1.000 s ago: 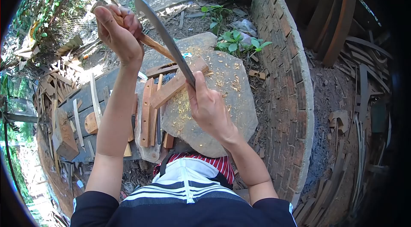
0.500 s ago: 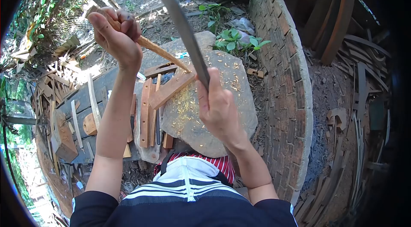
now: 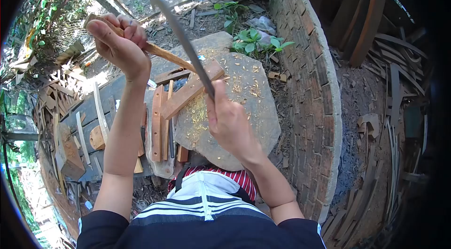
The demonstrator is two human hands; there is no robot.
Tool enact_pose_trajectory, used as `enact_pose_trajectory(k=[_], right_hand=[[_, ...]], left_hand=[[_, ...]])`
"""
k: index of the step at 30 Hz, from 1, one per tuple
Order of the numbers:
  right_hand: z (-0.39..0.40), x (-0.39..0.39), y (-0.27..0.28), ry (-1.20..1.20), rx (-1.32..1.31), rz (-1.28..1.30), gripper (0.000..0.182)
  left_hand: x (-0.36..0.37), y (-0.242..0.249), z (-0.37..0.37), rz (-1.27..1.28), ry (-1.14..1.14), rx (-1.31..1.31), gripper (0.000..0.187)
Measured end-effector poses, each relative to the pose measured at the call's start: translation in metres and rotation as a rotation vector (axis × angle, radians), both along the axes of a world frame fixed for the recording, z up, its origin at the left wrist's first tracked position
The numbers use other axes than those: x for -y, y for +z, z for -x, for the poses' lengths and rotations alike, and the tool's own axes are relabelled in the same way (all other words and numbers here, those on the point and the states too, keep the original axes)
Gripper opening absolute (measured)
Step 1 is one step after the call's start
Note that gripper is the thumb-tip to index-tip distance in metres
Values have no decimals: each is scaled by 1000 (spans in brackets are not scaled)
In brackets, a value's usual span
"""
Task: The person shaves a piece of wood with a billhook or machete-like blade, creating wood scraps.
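My left hand [image 3: 123, 47] is wrapped round the upper end of a slim wooden stick [image 3: 168, 55], which slants down to the right. Its lower end is near a reddish wooden block [image 3: 190, 91] lying across the chopping stump [image 3: 225, 148]. In my right hand [image 3: 232, 124] is a long machete [image 3: 183, 40], its blade pointing up and to the left. The blade passes in front of the stick's lower end and the block; whether it touches them I cannot tell. Pale shavings [image 3: 244, 82] are scattered over the stump.
A curved brick wall [image 3: 310, 94] rises on the right, with wood strips [image 3: 369, 192] piled beyond it. Left of the stump, a dark board [image 3: 84, 124] carries wooden pieces, among them a bar with holes [image 3: 157, 131]. Green plants [image 3: 253, 42] grow behind the stump.
Both hands have shifted slightly left. The machete has moved left and its tip is lower. The stick lies at a flatter slant, and more of the block's upper end shows.
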State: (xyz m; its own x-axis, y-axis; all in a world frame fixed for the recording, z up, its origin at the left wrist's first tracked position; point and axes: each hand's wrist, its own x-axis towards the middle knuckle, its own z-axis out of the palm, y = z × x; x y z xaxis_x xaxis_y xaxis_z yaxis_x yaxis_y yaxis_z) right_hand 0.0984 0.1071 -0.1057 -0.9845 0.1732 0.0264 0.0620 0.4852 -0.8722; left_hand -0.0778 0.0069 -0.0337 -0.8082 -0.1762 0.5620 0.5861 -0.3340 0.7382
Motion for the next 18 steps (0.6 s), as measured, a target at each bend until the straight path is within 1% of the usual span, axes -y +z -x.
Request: enact_pose_trajectory(k=[1, 2, 3, 5, 6, 8, 9, 10, 11, 13, 14, 15, 16, 17, 18], right_hand=[[2, 2, -17, 26, 77, -49, 36], [0, 1, -44, 24, 70, -54, 36], [-2, -4, -75, 8, 109, -70, 36], [0, -12, -86, -16, 148, -86, 36], [-2, -14, -78, -6, 147, -66, 36], [-5, -12, -50, 6, 161, -33, 37], [-3, -13, -24, 0, 81, -4, 38], [-2, -13, -4, -7, 0, 26, 39], [-3, -13, 7, -10, 2, 29, 39], [-4, -15, 20, -21, -75, 55, 35], [-3, -11, 7, -21, -78, 50, 35], [-3, -4, -22, -12, -10, -58, 32], [-4, 0, -45, -8, 57, -165, 29], [-6, -1, -59, -15, 47, -170, 29], [-7, -5, -63, -27, 50, -119, 27]], left_hand=[[1, -1, 0, 16, -3, -24, 56], [2, -2, -1, -22, 89, -17, 56], [8, -3, 0, -9, 33, -8, 55], [10, -1, 0, -36, -15, 16, 56], [10, -5, 2, 22, 12, -32, 54], [3, -2, -3, 18, -53, -29, 55], [1, 0, -4, -3, -102, -25, 56], [0, 1, -7, 2, -103, -22, 56], [-1, 3, -11, 24, -130, -6, 57], [-2, 3, -13, 38, -162, 8, 58], [-1, 1, -11, 40, -199, 1, 58], [1, -1, -10, 42, -234, -7, 58], [4, -4, -7, -1, -135, -33, 58], [11, -7, -3, 38, -140, -42, 58], [11, -5, -5, 11, -184, -27, 59]])
